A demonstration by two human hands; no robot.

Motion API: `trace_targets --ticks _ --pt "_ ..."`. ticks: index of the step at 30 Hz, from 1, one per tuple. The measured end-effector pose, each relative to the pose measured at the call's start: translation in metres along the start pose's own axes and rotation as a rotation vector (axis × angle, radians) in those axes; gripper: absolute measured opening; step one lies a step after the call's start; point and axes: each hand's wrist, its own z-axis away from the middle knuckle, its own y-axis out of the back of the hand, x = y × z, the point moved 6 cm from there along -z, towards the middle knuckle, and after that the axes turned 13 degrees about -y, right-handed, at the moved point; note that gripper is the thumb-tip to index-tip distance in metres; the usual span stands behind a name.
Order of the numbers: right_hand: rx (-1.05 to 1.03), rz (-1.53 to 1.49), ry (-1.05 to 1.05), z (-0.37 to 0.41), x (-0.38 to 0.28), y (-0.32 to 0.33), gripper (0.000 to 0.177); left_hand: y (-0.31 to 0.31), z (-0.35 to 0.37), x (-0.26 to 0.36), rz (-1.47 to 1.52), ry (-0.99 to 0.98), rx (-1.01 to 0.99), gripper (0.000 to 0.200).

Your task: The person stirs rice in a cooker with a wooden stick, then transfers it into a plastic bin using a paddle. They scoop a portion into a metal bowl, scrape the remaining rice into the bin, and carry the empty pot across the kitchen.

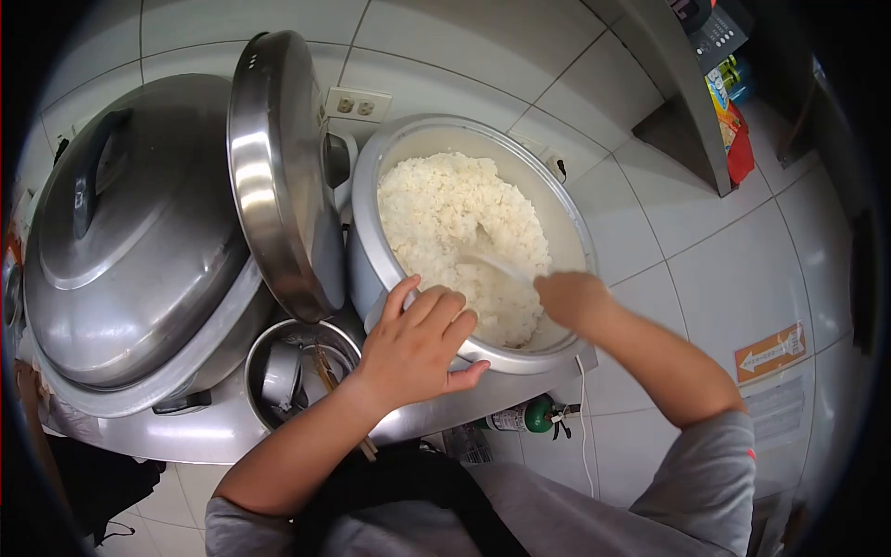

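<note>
A large round metal pot (pixel 371 200) holds a heap of white rice (pixel 445 200). My right hand (pixel 574 302) is closed around the handle of a pale rice paddle (pixel 501 266), whose far end is sunk in the rice near the middle. At the pot's near rim rests my left hand (pixel 422 339), its fingers spread over the edge and holding nothing. Left of the pot, a round metal lid (pixel 269 176) stands on its edge.
A big lidded metal pot (pixel 139 223) fills the left. Below the upright lid, a metal bowl (pixel 255 371) holds utensils. A wall outlet (pixel 358 104) is behind. A green extinguisher (pixel 534 415) and white cord (pixel 585 436) are below the counter's right end.
</note>
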Motion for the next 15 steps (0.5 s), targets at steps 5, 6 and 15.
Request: trace_targets --ticks 5,6,15 --pt "0.107 -0.005 -0.135 -0.071 -0.003 -0.023 0.015 -0.009 0.000 0.004 -0.045 -0.062 -0.115 0.036" --pt "0.083 -0.018 -0.175 -0.095 -0.005 -0.018 0.015 -0.010 -0.001 0.003 -0.049 -0.056 -0.114 0.036" --pt "-0.052 0.050 -0.041 -0.025 0.016 -0.004 0.018 -0.010 -0.004 0.006 0.006 -0.062 -0.066 0.036"
